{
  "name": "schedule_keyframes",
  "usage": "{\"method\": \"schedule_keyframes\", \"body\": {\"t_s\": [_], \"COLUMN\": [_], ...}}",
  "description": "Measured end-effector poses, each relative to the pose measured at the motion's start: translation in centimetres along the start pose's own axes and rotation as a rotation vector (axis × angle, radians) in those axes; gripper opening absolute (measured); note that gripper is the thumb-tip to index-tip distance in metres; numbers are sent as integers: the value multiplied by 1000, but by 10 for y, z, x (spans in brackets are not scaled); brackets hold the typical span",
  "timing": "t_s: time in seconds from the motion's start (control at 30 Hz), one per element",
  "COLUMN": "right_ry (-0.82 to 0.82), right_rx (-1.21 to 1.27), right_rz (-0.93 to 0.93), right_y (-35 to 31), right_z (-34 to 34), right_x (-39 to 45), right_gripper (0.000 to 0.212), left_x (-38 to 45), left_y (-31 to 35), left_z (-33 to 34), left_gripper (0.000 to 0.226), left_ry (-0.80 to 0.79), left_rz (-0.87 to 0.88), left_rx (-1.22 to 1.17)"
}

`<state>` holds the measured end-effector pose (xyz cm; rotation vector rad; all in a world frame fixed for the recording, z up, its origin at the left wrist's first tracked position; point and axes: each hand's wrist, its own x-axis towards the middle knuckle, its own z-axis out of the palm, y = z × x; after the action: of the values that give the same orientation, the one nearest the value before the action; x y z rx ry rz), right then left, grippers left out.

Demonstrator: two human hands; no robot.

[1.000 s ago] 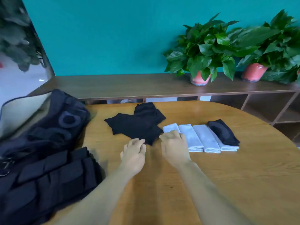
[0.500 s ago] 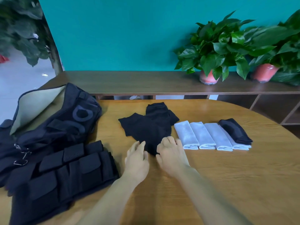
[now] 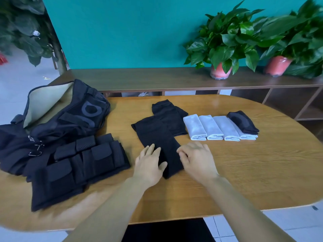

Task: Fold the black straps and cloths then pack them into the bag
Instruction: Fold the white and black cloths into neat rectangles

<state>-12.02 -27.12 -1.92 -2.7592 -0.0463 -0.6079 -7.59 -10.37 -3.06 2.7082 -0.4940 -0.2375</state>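
A long black cloth (image 3: pixel 158 137) lies flat on the wooden table (image 3: pixel 244 163), with a second black cloth (image 3: pixel 170 116) behind it. My left hand (image 3: pixel 149 164) rests flat on the near left part of the long cloth. My right hand (image 3: pixel 197 158) touches its near right edge with fingers bent; what the fingertips do there is unclear. An open black bag (image 3: pixel 66 112) with a beige lining sits at the far left. In front of the bag lies a stack of black straps (image 3: pixel 78 165).
Several folded white cloths (image 3: pixel 213 127) lie in a row right of the black cloths, with a folded black cloth (image 3: pixel 243 122) on the rightmost one. Behind the table runs a low wooden shelf (image 3: pixel 157 77) holding two potted plants (image 3: pixel 222 42).
The long black cloth has been drawn nearer to me and now lies between my hands. Both hands have moved back towards the table's near side. The camera view has shifted left.
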Motion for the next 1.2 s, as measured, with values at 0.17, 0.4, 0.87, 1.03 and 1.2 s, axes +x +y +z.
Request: {"method": "schedule_keyframes", "body": {"t_s": [0.17,0.4,0.87,1.03,1.2], "right_ry": [-123,-267,-559,-604,-616], "right_rx": [-78,-159,-223,-251,-258], "right_rz": [2,-145,-138,-70,-38], "right_y": [8,-2,-35,-16,-10], "right_z": [-7,2,3,-3,-8], "right_x": [7,-28,-67,-73,-83], "right_gripper": [30,29,75,85,88], "left_x": [-20,-46,-74,-74,-80], "left_y": [1,-17,-5,-22,-28], "left_z": [-1,-11,20,17,19], "left_gripper": [61,60,73,90,85], "left_ry": [-69,-157,23,19,14], "left_rz": [88,245,173,232,223], "left_rx": [83,90,293,378,366]}}
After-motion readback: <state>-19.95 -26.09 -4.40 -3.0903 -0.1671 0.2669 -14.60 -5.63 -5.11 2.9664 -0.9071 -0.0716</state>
